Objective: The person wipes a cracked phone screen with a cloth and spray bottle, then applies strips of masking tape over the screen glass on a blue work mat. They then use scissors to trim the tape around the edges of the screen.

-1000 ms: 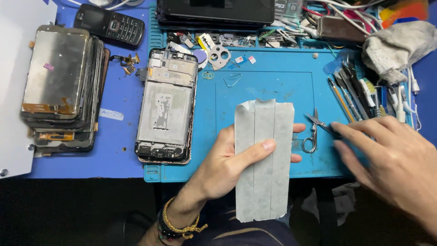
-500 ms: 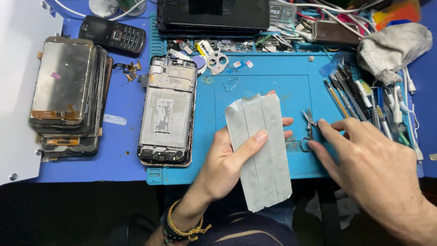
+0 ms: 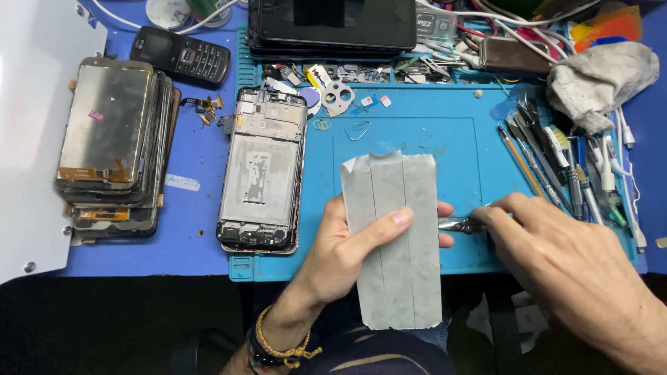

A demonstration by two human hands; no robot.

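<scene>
My left hand (image 3: 347, 253) holds a grey rectangular sheet made of three taped strips (image 3: 396, 236) upright over the front of the blue work mat (image 3: 417, 139), thumb across its face. My right hand (image 3: 549, 257) rests on the mat just right of the sheet and closes around small metal scissors (image 3: 460, 223), whose tips point toward the sheet's right edge. An opened phone frame (image 3: 260, 170) lies on the mat to the left of my left hand.
A stack of phone screens (image 3: 111, 149) and a small keypad phone (image 3: 182, 55) lie at the left. Hand tools (image 3: 556, 160) and a grey cloth (image 3: 601, 76) sit at the right. Small parts and a dark device (image 3: 333, 24) line the back edge.
My right hand has picked the scissors up off the mat and brought them left to the sheet's edge. The sheet has turned more upright in my left hand.
</scene>
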